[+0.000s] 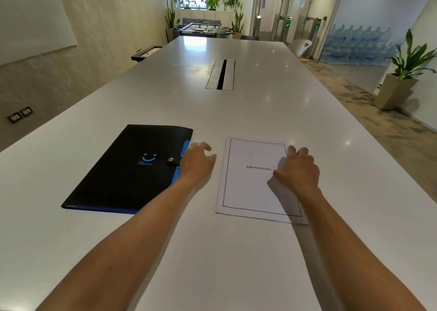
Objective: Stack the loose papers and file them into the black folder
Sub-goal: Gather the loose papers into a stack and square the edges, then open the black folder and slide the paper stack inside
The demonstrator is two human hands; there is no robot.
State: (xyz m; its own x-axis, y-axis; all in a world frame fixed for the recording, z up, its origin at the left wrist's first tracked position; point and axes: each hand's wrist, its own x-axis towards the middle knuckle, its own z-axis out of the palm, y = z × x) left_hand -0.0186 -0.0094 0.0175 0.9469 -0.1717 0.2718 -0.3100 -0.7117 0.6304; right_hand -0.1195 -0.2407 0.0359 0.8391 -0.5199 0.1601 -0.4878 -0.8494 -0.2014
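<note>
paper stack (pixel 250 180) flat on white surface (pixel 236 112), just right of shut black folder (pixel 127 171). left hand (pixel 195 163) empty, fingers spread; right hand (pixel 296 171) curled loosely over stack's right edge. risk: top sheets fanning if lifted one-sided; folder snap (pixel 170 160) fastened.

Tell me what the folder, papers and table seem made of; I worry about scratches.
Folder: likely matte black plastic or faux leather, with a metal snap. Papers: plain white printed sheets. Table: glossy white hard top, perhaps laminate or stone, mirroring the lights.
</note>
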